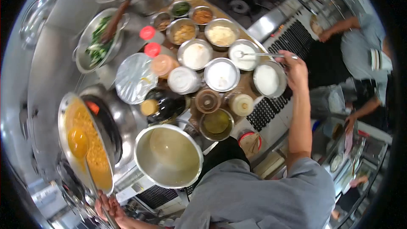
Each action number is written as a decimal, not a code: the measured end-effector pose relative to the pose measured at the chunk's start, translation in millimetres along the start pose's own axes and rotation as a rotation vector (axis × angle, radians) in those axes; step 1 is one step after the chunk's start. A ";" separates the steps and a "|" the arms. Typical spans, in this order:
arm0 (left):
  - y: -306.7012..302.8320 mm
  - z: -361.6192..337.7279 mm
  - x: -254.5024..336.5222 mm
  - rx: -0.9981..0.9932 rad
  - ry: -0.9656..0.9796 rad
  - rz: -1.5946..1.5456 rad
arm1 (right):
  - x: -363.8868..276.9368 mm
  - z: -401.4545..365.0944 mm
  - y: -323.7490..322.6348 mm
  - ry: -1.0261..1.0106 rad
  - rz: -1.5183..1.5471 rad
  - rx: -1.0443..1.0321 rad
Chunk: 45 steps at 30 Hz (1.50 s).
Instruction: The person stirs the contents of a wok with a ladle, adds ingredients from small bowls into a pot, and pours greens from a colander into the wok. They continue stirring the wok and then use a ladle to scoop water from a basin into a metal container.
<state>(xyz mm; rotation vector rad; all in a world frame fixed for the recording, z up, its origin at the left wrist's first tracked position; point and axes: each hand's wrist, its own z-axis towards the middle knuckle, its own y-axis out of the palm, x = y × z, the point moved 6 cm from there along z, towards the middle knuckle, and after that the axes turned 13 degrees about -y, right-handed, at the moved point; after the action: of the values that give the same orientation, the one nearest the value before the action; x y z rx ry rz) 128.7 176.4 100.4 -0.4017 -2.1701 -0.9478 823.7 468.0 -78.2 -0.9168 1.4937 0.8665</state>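
Pinching the slim silver metal spoon [263,54] in the right hand [293,62] and clasping the long-handled metal ladle [91,176] in the left hand [108,207], best keep both steady against spilling.

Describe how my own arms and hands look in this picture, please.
Both hands, left and right, are ungloved. A grey shirt has a short right sleeve, ending above the elbow; the left sleeve's end is unclear. A finger of the right hand seems to wear a silvery ring.
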 end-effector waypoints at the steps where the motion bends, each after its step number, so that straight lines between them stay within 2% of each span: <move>1: 2.2 2.4 -2.1 -0.183 -0.071 0.045 | -7.5 3.7 2.2 -0.030 -0.022 -0.019; 2: -19.6 3.5 0.7 -0.057 0.055 0.083 | -14.1 9.2 7.4 -0.060 -0.040 -0.048; 3: -7.9 -0.4 -6.6 -0.022 0.015 0.044 | -29.8 11.1 23.0 -0.105 -0.033 -0.072; 6: -23.3 11.4 -12.7 -0.210 -0.020 0.065 | -83.5 4.4 104.0 -0.179 0.043 -0.233; 8: 9.6 11.0 -19.7 -0.354 -0.169 0.027 | -114.5 -6.0 174.9 -0.172 0.151 -0.357; 9: 14.1 7.8 -19.5 -0.318 -0.145 0.044 | -132.3 -19.8 215.6 -0.236 0.201 -0.414; 10: 17.4 4.8 -21.3 -0.298 -0.137 0.059 | -143.7 -34.1 255.9 -0.194 0.283 -0.622; 11: 17.1 5.0 -21.3 -0.284 -0.128 0.025 | -164.1 -60.5 295.6 -0.425 0.215 -0.752; 12: 20.1 3.8 -23.2 -0.273 -0.130 -0.006 | -193.2 -99.2 331.6 -0.664 -0.034 -0.759; 14: 23.8 1.7 -27.1 -0.277 -0.147 -0.030 | -205.9 -137.4 391.2 -0.617 -0.039 -0.784; 15: 27.1 -0.2 -26.9 -0.289 -0.151 -0.025 | -224.3 -157.7 397.1 -0.650 -0.149 -0.747; 18: 29.6 -3.8 -25.4 -0.344 -0.170 -0.027 | -246.4 -152.8 374.5 -0.751 0.078 -0.704; 20: 17.2 -3.8 -26.6 -0.383 -0.201 -0.074 | -256.2 -138.2 324.4 -0.770 0.177 -0.640; 21: 17.9 -2.7 -24.4 -0.437 -0.194 -0.064 | -252.6 -120.3 298.0 -0.747 0.128 -0.583; 22: 0.1 -1.5 -22.8 -0.317 -0.148 -0.044 | -247.4 -103.2 268.4 -0.723 0.070 -0.512; 24: -6.0 -0.5 -17.5 -0.319 -0.102 -0.042 | -223.6 -63.9 225.4 -0.673 -0.189 -0.387; 25: -9.0 -2.0 -16.6 -0.297 -0.102 -0.005 | -196.8 -40.9 205.8 -0.680 -0.283 -0.428; 26: -8.7 -4.7 -15.9 -0.291 -0.106 0.023 | -165.8 -22.2 194.0 -0.605 -0.228 -0.471; 27: -11.8 -4.8 -18.5 -0.283 -0.104 0.002 | -133.6 -7.0 184.7 -0.542 -0.315 -0.465; 29: -13.7 -4.9 -18.6 -0.281 -0.102 -0.004 | -89.0 -1.5 177.0 -0.471 -0.365 -0.519; 33: -7.1 -8.3 -19.2 -0.313 -0.171 -0.043 | -24.6 10.3 170.0 -0.378 -0.453 -0.469; 42: -3.2 -17.1 -21.6 -0.242 -0.172 -0.058 | 43.3 32.5 183.0 -0.224 -0.306 -0.440; 45: -4.6 -17.6 -21.7 -0.255 -0.176 -0.049 | 28.9 29.0 181.5 -0.173 -0.322 -0.454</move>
<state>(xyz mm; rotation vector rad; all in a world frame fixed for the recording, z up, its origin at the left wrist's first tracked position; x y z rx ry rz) 150.0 160.5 90.7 -0.5745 -2.2294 -1.2643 669.9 569.3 -104.4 -1.3352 0.9783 1.0320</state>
